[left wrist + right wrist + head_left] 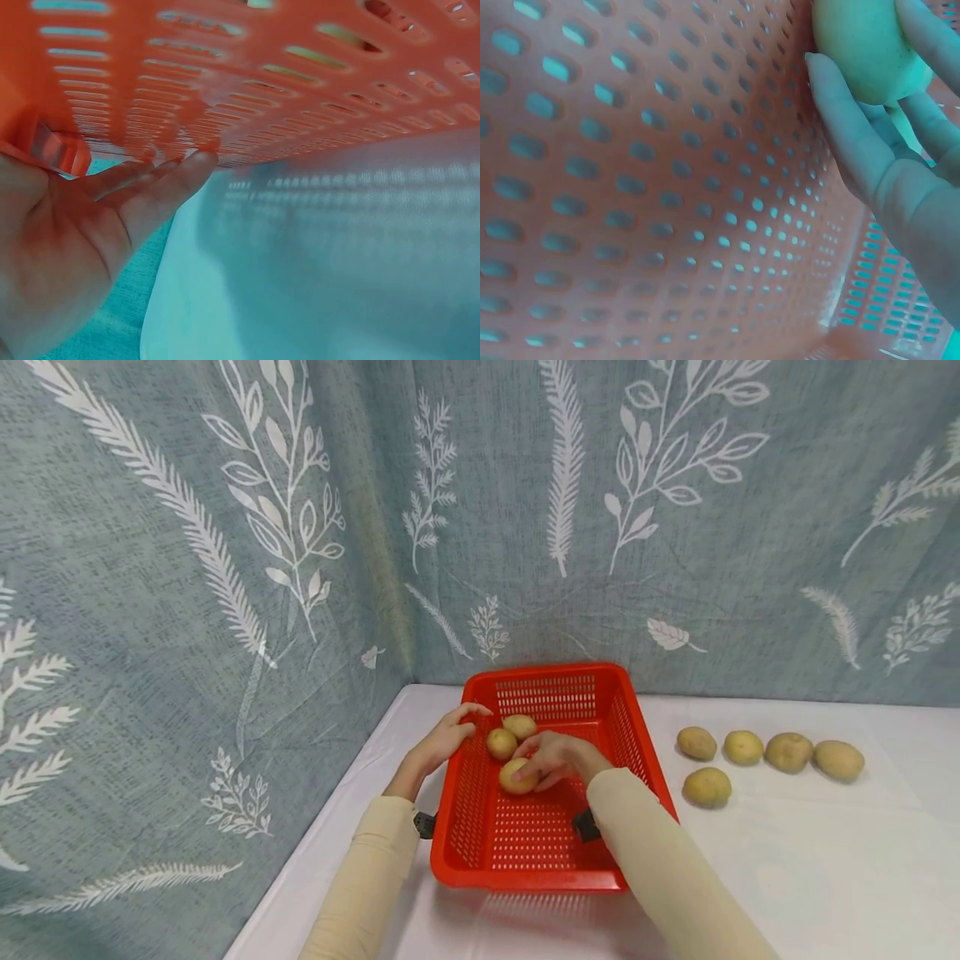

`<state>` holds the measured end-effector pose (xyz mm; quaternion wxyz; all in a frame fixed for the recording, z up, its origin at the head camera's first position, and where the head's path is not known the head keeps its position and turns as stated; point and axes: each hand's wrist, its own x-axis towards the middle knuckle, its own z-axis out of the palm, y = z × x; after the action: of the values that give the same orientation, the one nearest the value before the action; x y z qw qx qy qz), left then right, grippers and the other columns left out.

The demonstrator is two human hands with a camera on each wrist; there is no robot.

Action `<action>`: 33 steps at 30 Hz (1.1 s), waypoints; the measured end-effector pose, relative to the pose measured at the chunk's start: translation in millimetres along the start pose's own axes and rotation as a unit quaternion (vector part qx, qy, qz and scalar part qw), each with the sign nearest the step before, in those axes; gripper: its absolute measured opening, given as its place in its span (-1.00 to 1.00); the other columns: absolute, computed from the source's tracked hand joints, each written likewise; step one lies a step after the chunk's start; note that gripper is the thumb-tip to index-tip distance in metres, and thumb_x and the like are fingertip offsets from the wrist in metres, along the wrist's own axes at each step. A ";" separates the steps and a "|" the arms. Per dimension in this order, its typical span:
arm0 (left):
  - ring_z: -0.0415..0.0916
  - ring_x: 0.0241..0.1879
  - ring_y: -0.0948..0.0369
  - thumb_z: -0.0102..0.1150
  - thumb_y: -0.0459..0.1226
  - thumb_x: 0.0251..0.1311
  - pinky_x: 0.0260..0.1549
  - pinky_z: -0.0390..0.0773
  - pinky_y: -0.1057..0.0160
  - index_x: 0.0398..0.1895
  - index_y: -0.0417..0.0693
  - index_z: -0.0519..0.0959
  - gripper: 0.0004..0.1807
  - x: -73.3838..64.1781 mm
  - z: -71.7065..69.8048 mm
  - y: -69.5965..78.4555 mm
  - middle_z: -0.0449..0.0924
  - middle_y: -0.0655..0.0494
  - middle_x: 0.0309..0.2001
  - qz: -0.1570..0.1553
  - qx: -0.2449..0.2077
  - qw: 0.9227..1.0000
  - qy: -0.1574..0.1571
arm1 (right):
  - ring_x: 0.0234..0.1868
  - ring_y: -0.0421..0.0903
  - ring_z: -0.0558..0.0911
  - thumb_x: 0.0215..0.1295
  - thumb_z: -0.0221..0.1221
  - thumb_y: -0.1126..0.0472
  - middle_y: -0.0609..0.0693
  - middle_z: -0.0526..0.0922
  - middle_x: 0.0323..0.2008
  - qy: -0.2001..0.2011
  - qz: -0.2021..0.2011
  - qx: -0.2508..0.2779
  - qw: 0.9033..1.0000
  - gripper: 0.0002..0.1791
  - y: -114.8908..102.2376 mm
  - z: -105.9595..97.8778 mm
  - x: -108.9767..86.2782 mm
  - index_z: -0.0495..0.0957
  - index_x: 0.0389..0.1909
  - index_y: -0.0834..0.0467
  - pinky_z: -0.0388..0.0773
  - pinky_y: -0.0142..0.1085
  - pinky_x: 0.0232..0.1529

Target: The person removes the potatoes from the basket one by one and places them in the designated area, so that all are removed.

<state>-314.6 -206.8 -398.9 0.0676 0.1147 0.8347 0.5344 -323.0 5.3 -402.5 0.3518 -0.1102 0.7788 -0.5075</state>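
A red perforated plastic basket stands on the white-covered table. Inside it, my right hand holds a potato low over the basket floor. The right wrist view shows fingers and thumb around that potato. Two other potatoes lie beyond it by the left wall: a round one and a paler one. My left hand grips the basket's left rim. In the left wrist view, fingers of the left hand lie along the wall's outer side; the thumb is hidden there.
Right of the basket, several potatoes lie on the white tablecloth: a back row including a brown one, and a single potato nearer. A blue-green leaf-patterned curtain hangs behind the table and along its left side.
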 end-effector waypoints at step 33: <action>0.28 -0.12 -0.19 -0.32 -0.53 0.21 -0.23 0.37 0.21 0.16 -0.49 0.28 -0.57 -21.6 1.5 33.9 0.27 -0.43 0.03 0.006 -0.014 1.000 -0.022 | -0.02 0.07 0.51 0.27 0.16 0.36 0.24 0.43 0.03 0.016 -0.077 0.051 0.996 -0.47 -23.0 -61.3 -42.7 0.29 0.24 0.37 0.40 -0.01 0.09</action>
<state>-289.4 -197.5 -369.0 0.0844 0.1308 0.8247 0.5438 -336.7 60.9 -349.4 0.3046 -0.1431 0.7465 -0.5739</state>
